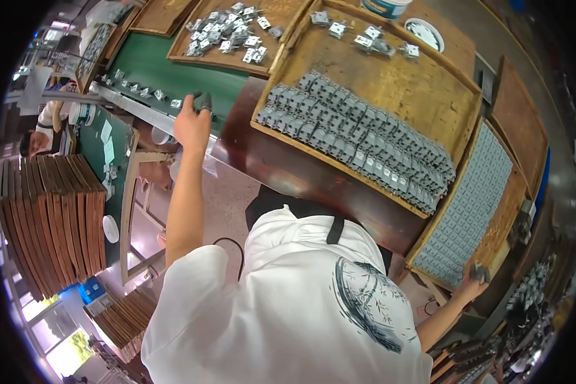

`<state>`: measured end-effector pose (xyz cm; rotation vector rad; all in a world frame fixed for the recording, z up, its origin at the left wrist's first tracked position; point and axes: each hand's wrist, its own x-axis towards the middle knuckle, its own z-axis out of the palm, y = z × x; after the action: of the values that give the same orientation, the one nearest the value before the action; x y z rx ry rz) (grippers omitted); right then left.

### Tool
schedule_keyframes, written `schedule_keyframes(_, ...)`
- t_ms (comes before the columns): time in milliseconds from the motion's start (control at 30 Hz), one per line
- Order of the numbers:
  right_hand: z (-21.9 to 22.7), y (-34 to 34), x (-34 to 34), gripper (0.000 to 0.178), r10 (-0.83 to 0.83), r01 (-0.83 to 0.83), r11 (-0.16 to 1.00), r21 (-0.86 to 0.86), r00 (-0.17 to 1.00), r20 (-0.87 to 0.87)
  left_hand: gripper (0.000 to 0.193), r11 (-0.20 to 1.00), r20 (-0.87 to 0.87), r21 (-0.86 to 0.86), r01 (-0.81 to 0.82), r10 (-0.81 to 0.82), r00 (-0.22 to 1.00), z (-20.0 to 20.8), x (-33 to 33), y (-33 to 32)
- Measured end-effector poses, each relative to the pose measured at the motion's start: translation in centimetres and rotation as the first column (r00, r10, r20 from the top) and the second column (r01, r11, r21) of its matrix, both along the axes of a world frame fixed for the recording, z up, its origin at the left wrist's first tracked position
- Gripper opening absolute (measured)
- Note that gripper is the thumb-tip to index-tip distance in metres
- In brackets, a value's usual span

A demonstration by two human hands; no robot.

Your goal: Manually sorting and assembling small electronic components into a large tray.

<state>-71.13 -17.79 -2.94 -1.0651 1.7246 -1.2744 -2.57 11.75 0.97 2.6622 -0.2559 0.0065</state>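
My left hand (pixel 194 123) reaches over the near edge of a green conveyor belt (pixel 141 59), with dark covers on its fingertips. Its fingers are stretched out and apart, and I see nothing between them. Closest to them is a small silvery metal part (pixel 176 104), at the end of a loose row of such parts on the belt. Out to the right, my right hand (pixel 472 286) is at the near end of a wooden tray (pixel 502 240) with rows of small grey parts (pixel 470 198). Its covered fingers are bent together; whatever they may hold is too small to make out.
Ahead, a large wooden tray (pixel 422 96) bears rows of grey metal parts (pixel 358 137) and a few loose ones. Another tray (pixel 179 56) holds a heap of silvery parts. Stacked boards (pixel 51 221) stand left. A white tub (pixel 424 33) sits behind; another person (pixel 45 131) is far left.
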Motion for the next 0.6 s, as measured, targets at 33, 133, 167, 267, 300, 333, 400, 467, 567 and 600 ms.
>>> schedule_keyframes(33, -0.1, -0.6, 1.1, 0.040, 0.010, -0.010, 1.000, -0.003, 1.000, -0.003, 0.042, 0.987, 0.018, 0.155, -0.046, 0.044, 0.999, -1.4, 1.8, 1.2)
schedule_keyframes(133, 0.4, -1.8, 4.1, 0.033, 0.154, -0.143, 0.988, -0.060, 0.949, 0.275, 0.047, 0.934, -0.120, 0.357, -0.010, 0.056, 0.991, -4.7, 4.1, 2.9)
schedule_keyframes(167, 0.9, -1.5, 6.3, 0.034, 0.242, -0.229, 0.970, -0.081, 0.877, 0.416, 0.049, 0.941, -0.191, 0.337, -0.004, 0.072, 0.979, -5.5, 4.1, 2.5)
schedule_keyframes(267, 2.3, 0.5, 14.5, 0.034, 0.365, -0.369, 0.928, -0.056, 0.868, 0.336, 0.047, 0.999, -0.073, 0.034, -0.031, 0.033, 0.997, -9.8, 5.0, 5.1)
schedule_keyframes(300, 2.0, 0.9, 15.8, 0.033, 0.447, -0.452, 0.891, -0.049, 0.849, 0.283, 0.039, 0.996, -0.092, -0.087, -0.028, 0.020, 0.996, -9.4, 4.4, 4.8)
schedule_keyframes(333, 1.6, 1.3, 17.0, 0.032, 0.525, -0.532, 0.846, -0.038, 0.818, 0.236, 0.039, 0.995, -0.100, -0.093, -0.020, 0.011, 0.995, -9.1, 3.9, 4.5)
schedule_keyframes(400, 2.7, 2.2, 20.9, 0.031, 0.529, -0.543, 0.840, -0.011, 0.813, 0.243, 0.029, 0.744, -0.297, -0.664, -0.076, -0.169, 0.940, -8.1, 2.7, 4.0)
schedule_keyframes(467, 4.4, 3.5, 24.9, 0.032, 0.549, -0.580, 0.815, 0.020, 0.782, 0.293, 0.026, 0.525, -0.410, -0.830, -0.190, -0.342, 0.846, -3.4, -1.3, 0.3)
schedule_keyframes(567, 6.3, 5.2, 31.2, 0.037, 0.718, -0.742, 0.666, -0.079, 0.608, 0.339, 0.030, 0.350, -0.343, -0.927, -0.137, -0.637, 0.690, 0.2, -7.7, -4.5)
schedule_keyframes(600, 7.0, 6.1, 32.5, 0.038, 0.775, -0.801, 0.595, -0.062, 0.552, 0.309, 0.033, 0.347, -0.294, -0.937, -0.051, -0.699, 0.652, 1.5, -10.0, -6.0)
